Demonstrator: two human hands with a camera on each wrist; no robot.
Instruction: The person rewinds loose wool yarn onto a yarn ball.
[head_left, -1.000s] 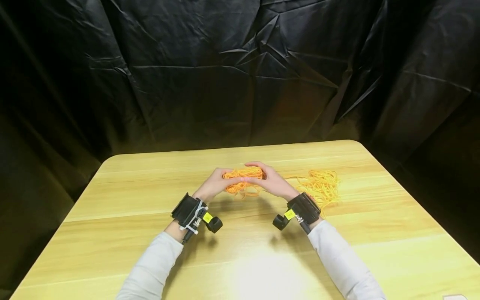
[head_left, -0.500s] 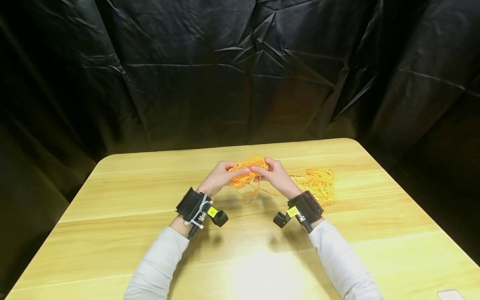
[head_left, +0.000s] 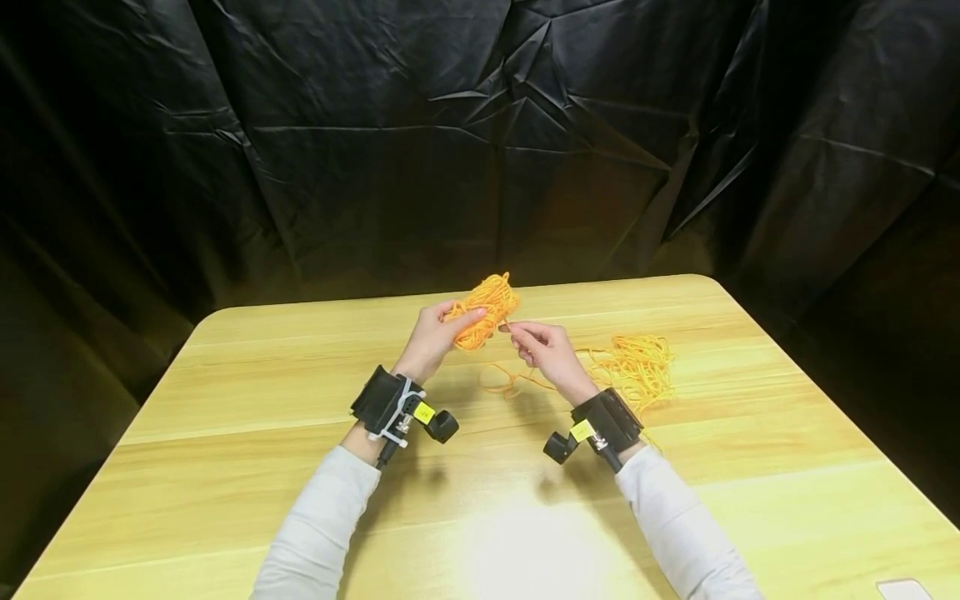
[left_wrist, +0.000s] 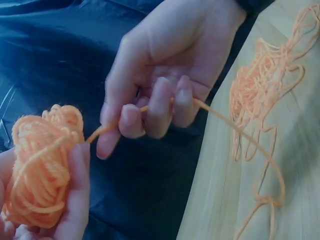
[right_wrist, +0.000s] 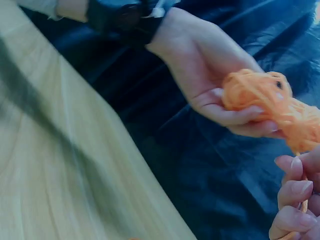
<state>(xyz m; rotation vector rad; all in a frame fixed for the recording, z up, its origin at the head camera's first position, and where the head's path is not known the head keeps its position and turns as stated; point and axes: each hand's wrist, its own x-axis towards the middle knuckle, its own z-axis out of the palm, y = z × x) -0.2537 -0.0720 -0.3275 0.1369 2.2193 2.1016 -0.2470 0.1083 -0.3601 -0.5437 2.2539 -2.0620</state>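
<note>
My left hand (head_left: 429, 340) grips a bundle of orange yarn (head_left: 487, 304), raised above the table and tilted with its far end up. Its thumb lies across the near side of the bundle. Just to the right, my right hand (head_left: 550, 354) pinches the yarn strand (left_wrist: 102, 131) between thumb and forefinger, close to where it leaves the bundle. In the left wrist view that strand runs on through the right hand's other curled fingers and droops toward the table. The right wrist view shows the left fingers curled round the bundle (right_wrist: 257, 97).
A loose, tangled heap of yarn (head_left: 637, 367) lies on the wooden table (head_left: 225, 467), right of the hands. A small white object (head_left: 902, 590) sits at the near right edge. Black sheeting (head_left: 375, 208) hangs behind the table.
Both hands were on the bundle. The left hand has lifted and tilted it up and away; the right hand has come off the bundle and now pinches the strand.
</note>
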